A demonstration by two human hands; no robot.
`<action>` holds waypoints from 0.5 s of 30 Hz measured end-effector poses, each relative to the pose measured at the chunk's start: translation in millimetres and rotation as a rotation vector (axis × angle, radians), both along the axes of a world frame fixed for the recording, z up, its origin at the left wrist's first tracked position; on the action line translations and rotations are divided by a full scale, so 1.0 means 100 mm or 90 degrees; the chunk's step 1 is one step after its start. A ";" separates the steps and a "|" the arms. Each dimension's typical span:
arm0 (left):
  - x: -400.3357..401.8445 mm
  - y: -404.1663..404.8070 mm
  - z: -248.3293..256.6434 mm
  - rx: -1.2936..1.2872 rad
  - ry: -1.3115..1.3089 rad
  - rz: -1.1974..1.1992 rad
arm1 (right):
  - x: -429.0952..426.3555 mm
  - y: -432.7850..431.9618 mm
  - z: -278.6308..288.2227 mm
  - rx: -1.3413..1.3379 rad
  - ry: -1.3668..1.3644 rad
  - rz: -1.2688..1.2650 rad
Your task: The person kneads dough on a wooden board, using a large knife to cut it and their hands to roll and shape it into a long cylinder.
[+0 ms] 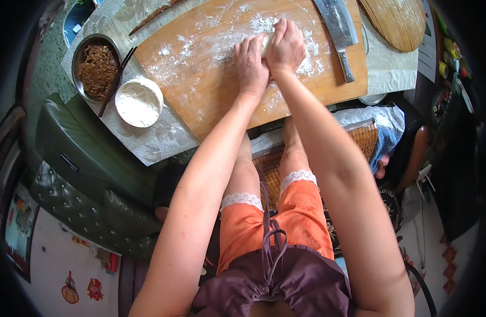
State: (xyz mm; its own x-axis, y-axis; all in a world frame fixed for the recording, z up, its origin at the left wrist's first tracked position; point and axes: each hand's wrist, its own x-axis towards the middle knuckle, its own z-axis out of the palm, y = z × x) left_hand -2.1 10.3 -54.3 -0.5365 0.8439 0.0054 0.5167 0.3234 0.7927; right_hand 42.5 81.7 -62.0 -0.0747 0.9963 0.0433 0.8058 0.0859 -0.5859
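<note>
A pale lump of dough (266, 44) lies on a floured wooden board (203, 95), mostly hidden under both my hands. My left hand (251, 63) presses its left side with the fingers curled over it. From the right, my right hand (285, 47) grips the dough, its heel touching my left hand. Loose flour (183, 49) is scattered around them on the board. To the right of my hands, a cleaver (338, 29) rests on the board, its handle pointing towards me.
Left of the board are a metal bowl (74, 65) of brown minced filling (97, 71), dark chopsticks (117, 79) leaning on its rim, and a white tub (160, 97) of flour. A tapered wooden stick (151, 16) lies behind; a round slatted mat (397, 23) is at far right.
</note>
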 end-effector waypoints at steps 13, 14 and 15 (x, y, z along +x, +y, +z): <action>0.05 -0.22 0.13 -0.026 -0.123 -0.059 | 0.14 -0.16 0.34 -0.151 0.097 -0.102; 0.09 -0.19 0.12 -0.025 -0.104 -0.053 | 0.18 -0.24 0.28 -0.052 0.094 -0.102; 0.11 -0.14 0.14 -0.025 -0.082 -0.046 | 0.20 -0.19 0.21 0.024 0.029 -0.057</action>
State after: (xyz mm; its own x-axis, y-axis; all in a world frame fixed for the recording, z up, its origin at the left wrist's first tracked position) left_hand 9.2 -4.1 -40.3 -0.4681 0.8788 -0.0928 0.4344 0.3203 0.8418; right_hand 62.7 62.6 -41.0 0.0168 0.9964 0.0828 0.7842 0.0382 -0.6193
